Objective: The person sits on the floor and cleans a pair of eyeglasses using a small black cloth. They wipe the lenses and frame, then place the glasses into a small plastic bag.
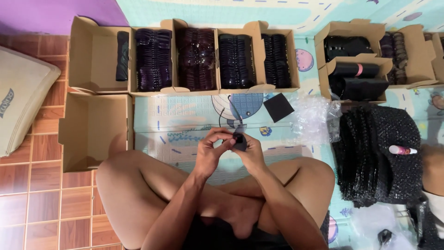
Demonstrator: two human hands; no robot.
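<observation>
I sit cross-legged on a patterned play mat (pixel 185 118). My left hand (pixel 210 150) and my right hand (pixel 252 155) meet in front of my knees, both pinching a small black piece (pixel 239 140) with a thin black cord rising from it. The fingers of both hands curl around the piece, so its shape is partly hidden. A flat black square (pixel 278 107) lies on the mat just beyond my right hand.
A row of open cardboard boxes (pixel 104 55) packed with dark glossy items lines the far side; an empty box (pixel 92 132) stands at left. Clear plastic bags (pixel 314 118), a pile of black bubble wrap (pixel 377 157) with a white pen, more boxes at right, a cushion (pixel 21 102) at left.
</observation>
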